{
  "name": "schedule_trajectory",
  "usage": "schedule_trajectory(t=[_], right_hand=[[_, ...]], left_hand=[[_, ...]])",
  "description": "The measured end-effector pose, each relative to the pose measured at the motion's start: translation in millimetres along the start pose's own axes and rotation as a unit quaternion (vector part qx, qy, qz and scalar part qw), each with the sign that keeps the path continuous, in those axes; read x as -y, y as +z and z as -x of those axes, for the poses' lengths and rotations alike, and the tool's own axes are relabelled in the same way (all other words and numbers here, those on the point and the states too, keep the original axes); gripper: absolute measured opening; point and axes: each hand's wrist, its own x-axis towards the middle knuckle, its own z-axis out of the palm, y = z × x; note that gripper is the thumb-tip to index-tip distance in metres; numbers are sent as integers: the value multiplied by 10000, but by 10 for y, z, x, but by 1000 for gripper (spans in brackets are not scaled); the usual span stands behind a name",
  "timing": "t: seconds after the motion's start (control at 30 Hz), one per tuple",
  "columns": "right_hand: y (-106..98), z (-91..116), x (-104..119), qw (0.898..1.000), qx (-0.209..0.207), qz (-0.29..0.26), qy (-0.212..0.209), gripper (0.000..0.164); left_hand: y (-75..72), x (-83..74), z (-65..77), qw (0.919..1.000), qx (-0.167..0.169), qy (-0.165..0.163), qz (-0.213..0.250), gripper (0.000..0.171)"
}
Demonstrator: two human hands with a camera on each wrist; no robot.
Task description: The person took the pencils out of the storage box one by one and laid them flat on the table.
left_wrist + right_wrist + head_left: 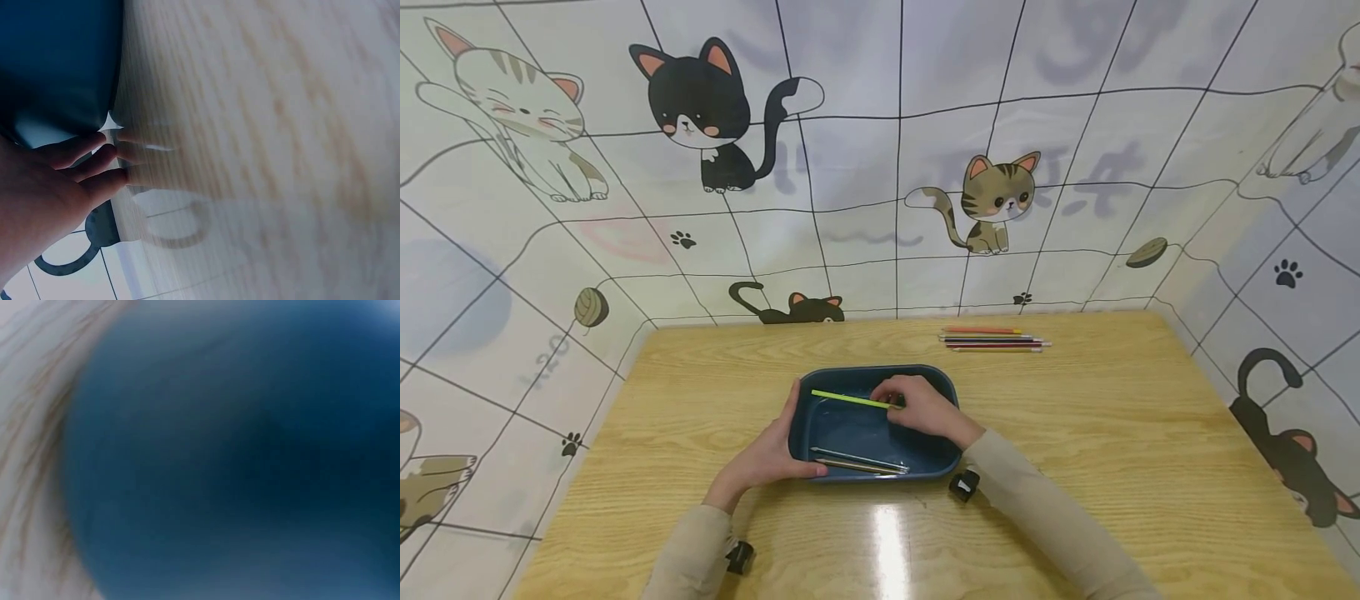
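A dark blue tray point(850, 427) with raised sides sits on the wooden table. My left hand point(769, 450) holds its left end, thumb on the near rim and fingers along the outer side. In the left wrist view, the left fingers point(100, 164) lie against the tray wall point(59, 69) near the tabletop. Inside the tray, my right hand point(917, 406) pinches a lime-green pencil point(850, 399) near its right end. Several slim pencils point(861, 464) lie along the near inside wall. The right wrist view shows only the blurred tray point(219, 456) and table; the hand is out of it.
Behind the tray to the right, several pencils point(992, 340) lie side by side on the table point(1075, 417). A cat-patterned wall covering point(865, 192) borders the table at the back and sides. Small black devices point(964, 484) sit by both wrists.
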Motion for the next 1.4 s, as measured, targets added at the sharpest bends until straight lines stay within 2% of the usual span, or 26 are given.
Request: schedule_trajectory(t=[0.33,0.8,0.9,1.13,1.4], right_hand=[[-114,93,143,9996,-224,-125,-95,29],[-257,257,126,9979,-546,-154,-311,30],[-290,292,107,9977,-583,-165,-299,30],[-402,355,126,9991,-399,-135,16,31],[-521,440,72,9989,-473,-14,25,31]], left_hand=[[2,-4,-1,10000,-8,30,27,133],[7,-41,11,10000,-34,11,-3,134],[9,-35,9,10000,-31,29,-16,134],[10,-29,21,10000,-35,23,41,135],[11,-25,14,9999,-54,158,1,135]])
